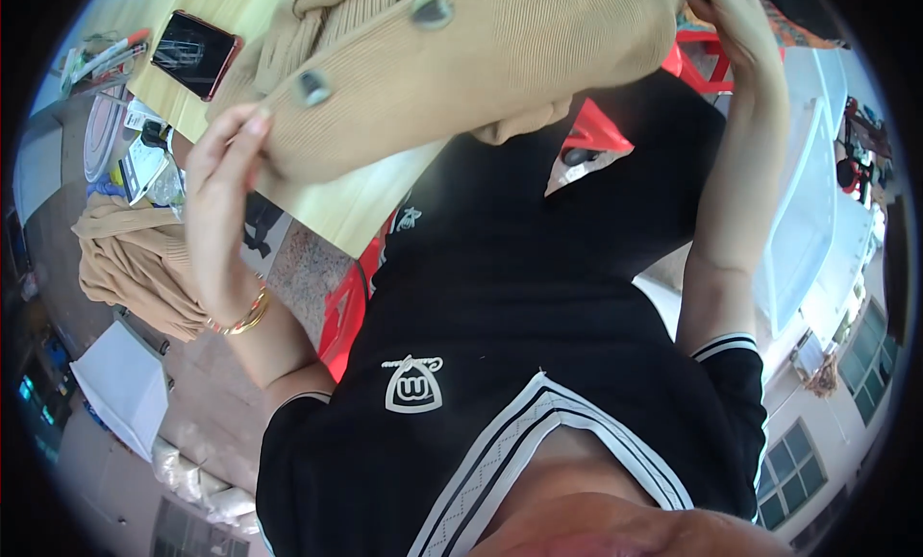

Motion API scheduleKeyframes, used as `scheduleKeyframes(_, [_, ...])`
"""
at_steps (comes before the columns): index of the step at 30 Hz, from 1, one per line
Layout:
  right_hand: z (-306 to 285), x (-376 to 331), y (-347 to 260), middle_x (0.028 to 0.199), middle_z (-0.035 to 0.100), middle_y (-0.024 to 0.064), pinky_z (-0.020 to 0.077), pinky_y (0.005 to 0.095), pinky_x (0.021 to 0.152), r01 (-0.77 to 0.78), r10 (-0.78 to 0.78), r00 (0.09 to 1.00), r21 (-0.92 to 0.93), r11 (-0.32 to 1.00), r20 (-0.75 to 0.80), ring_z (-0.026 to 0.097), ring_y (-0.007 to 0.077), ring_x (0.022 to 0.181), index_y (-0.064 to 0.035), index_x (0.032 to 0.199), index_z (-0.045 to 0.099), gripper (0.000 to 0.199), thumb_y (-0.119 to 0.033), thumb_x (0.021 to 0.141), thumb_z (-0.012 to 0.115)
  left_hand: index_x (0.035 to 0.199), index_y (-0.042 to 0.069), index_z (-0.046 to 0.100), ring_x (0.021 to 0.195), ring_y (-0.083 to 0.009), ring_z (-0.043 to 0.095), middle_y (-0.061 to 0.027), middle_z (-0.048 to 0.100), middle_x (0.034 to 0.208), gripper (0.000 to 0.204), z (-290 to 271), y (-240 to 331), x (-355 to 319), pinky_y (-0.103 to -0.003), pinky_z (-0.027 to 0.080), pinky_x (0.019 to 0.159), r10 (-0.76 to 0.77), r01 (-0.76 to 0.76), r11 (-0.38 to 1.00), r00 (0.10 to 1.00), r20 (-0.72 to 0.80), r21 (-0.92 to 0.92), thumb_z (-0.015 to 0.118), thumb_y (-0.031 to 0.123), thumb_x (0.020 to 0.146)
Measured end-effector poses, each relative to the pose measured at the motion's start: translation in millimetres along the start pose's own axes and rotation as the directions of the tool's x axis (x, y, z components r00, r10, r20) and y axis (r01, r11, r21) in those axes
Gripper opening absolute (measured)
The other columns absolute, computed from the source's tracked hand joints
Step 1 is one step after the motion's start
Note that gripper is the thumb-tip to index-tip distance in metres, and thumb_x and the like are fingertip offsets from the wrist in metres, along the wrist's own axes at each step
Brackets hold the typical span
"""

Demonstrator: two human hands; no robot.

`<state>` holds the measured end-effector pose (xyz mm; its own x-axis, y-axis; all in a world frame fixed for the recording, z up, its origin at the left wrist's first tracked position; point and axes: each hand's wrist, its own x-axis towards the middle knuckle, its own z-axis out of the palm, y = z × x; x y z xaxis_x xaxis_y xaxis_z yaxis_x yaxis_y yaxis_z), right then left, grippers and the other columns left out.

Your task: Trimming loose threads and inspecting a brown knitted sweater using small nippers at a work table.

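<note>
A tan ribbed knit cardigan with large shiny buttons is stretched between my two hands over the table. My left hand has its fingers closed at the near left corner of the knit, below a button. Another button sits farther along the same band. At the upper right, my right hand grips the opposite end, its fingers partly hidden by the cloth and the picture's edge. Loose folds of the knit bunch up at the far side.
The pale wooden table lies under the cardigan, with a dark phone at its far left. More tan knitwear is heaped at the left. A red stool shows beside my body. A translucent plastic bin stands at the right.
</note>
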<state>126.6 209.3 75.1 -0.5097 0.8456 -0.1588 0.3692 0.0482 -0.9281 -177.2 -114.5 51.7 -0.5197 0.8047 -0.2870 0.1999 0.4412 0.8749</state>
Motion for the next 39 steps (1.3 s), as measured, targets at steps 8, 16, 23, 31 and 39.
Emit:
scheduleKeyframes(8, [29,-4,24,0.064,0.054,-0.0050,0.0374,0.0222,0.051,0.192,-0.277,0.947,-0.402,0.896,-0.165,0.049,0.0046,0.058,0.0024,0.087,0.064,0.024,-0.021,0.087,0.064,0.111,0.004,0.064,0.064,-0.0069,0.045,-0.0055,0.054,0.112,0.025,48,8,11,-0.021,0.040,0.059,0.559,-0.325,0.775,0.754,-0.346,0.542,0.064,0.009,0.087])
scheduleKeyframes(16, [73,-83,11,0.083,0.059,0.0017,0.0425,0.0221,0.063,0.396,-0.427,0.889,-0.192,0.898,-0.162,0.052,0.0076,0.073,0.0017,0.098,0.062,0.020,0.000,0.078,0.066,0.094,0.004,0.069,0.069,-0.0171,0.056,-0.0060,0.060,0.088,0.021,118,36,25,-0.030,0.046,0.063,0.613,-0.518,0.690,0.790,-0.028,0.506,0.074,0.019,0.079])
scheduleKeyframes(23, [102,-92,20,0.084,0.063,0.0109,0.0510,0.0304,0.065,0.520,-0.532,0.846,-0.250,0.817,0.021,0.064,0.0249,0.076,-0.0027,0.101,0.063,0.032,0.003,0.070,0.065,0.090,0.005,0.071,0.069,-0.0211,0.058,-0.0063,0.059,0.083,0.026,127,30,35,-0.032,0.046,0.063,0.549,-0.414,0.703,0.833,-0.071,0.579,0.074,0.027,0.078])
scheduleKeyframes(31, [100,-102,5,0.081,0.059,0.0096,0.0487,0.0300,0.059,0.494,-0.514,0.858,-0.285,0.821,0.005,0.060,0.0253,0.069,-0.0034,0.098,0.062,0.027,-0.009,0.074,0.074,0.088,0.004,0.071,0.063,-0.0144,0.054,-0.0039,0.059,0.078,0.012,122,32,38,-0.028,0.043,0.059,0.513,-0.430,0.797,0.852,-0.101,0.424,0.072,0.012,0.079])
scheduleKeyframes(39, [116,-67,46,0.082,0.057,0.0100,0.0478,0.0301,0.059,0.894,-0.911,0.339,-0.221,0.389,-0.233,0.059,0.0255,0.070,-0.0033,0.099,0.062,0.027,-0.014,0.077,0.073,0.089,0.001,0.065,0.085,-0.0256,0.061,-0.0114,0.064,0.093,0.006,114,41,61,-0.032,0.048,0.077,0.862,-0.804,0.407,0.495,0.108,0.434,0.065,0.003,0.083])
